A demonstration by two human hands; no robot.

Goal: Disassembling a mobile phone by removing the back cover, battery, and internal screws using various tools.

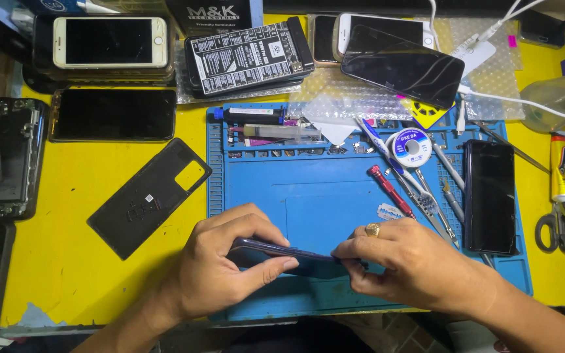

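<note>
a white-framed phone with a dark screen (pixel 109 42) is seen at the top left, and just below it a black screen (pixel 113 114) lies flat on the yellow table. a black board covered in white printed labels (pixel 246 57) is propped at top centre, with a cracked dark screen (pixel 403 67) to its right and a white-edged phone (pixel 379 27) partly hidden behind it. a dark-screened phone (pixel 490 195) is laid upright on the blue mat's right edge, and a yellow glue tube with a printed label (pixel 564 167) is placed beside it.
</note>
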